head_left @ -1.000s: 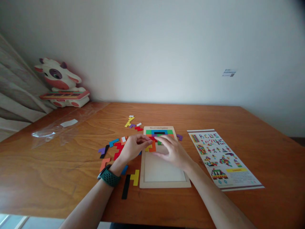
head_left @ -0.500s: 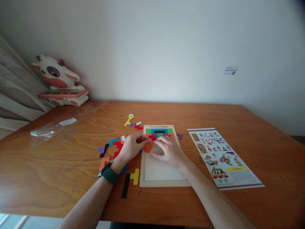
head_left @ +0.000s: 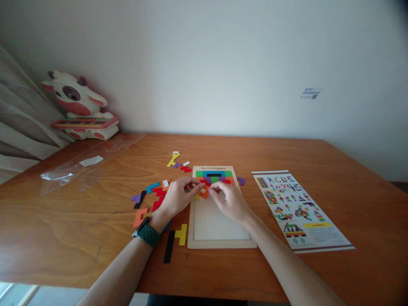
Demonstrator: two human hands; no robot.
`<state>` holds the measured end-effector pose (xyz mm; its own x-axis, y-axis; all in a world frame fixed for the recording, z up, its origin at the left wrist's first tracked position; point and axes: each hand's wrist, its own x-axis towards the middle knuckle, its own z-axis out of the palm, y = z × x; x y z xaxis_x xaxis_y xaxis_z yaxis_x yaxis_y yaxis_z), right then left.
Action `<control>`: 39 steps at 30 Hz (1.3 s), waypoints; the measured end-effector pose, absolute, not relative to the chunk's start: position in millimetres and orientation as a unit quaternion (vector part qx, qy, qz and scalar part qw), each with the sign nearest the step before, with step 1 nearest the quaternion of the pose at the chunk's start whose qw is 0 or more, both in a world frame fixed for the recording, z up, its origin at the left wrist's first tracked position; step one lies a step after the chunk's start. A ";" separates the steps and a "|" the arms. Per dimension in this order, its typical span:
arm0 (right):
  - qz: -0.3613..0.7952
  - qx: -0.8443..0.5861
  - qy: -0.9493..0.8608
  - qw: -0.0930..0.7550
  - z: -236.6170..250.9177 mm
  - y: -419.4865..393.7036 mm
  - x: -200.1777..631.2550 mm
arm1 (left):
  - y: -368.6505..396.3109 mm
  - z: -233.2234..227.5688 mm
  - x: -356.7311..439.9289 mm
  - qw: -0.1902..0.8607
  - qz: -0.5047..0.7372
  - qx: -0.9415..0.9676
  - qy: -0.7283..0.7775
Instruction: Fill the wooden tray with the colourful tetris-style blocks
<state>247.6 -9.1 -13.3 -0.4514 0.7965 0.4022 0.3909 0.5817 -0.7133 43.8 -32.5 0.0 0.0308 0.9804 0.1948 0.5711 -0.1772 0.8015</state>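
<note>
Between the fingertips of both hands is an orange puzzle piece [head_left: 204, 193], held over the upper part of a wooden puzzle board [head_left: 219, 221]. My left hand [head_left: 180, 195], with a dark green watch strap on its wrist, pinches the piece's left side. From the right, my right hand [head_left: 230, 199] pinches its other side. Coloured pieces, among them a black bar [head_left: 214, 175], fill the board's top rows. A bit of a yellow piece [head_left: 197, 197] shows under the left fingertips. The board's lower part is bare and pale.
Left of the board lie loose pieces, including a yellow piece [head_left: 182, 234] and a black strip [head_left: 169, 247]. A purple piece [head_left: 241, 181] and a printed pattern sheet [head_left: 302, 212] lie to the right. Clear plastic wrapping [head_left: 73, 174] and a cow toy keyboard [head_left: 84, 123] are far left.
The orange piece has moved slightly right and up, turned between the fingers. My right hand's fingers have drawn together from a spread pose onto its right side.
</note>
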 end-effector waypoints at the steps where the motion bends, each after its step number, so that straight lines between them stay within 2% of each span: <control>1: 0.285 -0.370 -0.800 0.376 -11.8 -9.2 248.3 | -32.2 0.1 42.4 0.249 0.378 0.667 0.593; 4: 0.268 -0.384 -0.802 0.369 -11.5 -8.5 249.3 | -31.0 -1.2 39.2 0.213 0.382 0.673 0.596; 11: 0.133 -0.428 -0.827 0.340 -22.8 -6.1 247.1 | -32.8 -4.0 39.1 0.146 0.344 0.716 0.589; 18: 0.048 -0.352 -0.893 0.276 -4.8 -11.8 260.1 | -33.1 -14.4 37.5 0.085 0.318 0.740 0.586; 23: 0.057 -0.363 -0.902 0.227 -9.3 -13.7 259.0 | -32.9 -18.1 36.4 0.068 0.317 0.748 0.579; 30: 0.107 -0.392 -0.889 0.211 -13.1 -14.0 251.2 | -32.9 -17.8 34.4 0.072 0.313 0.752 0.576; 39: 0.083 -0.394 -0.891 0.212 -20.7 -13.6 244.5 | -33.6 -16.4 36.5 0.066 0.315 0.753 0.574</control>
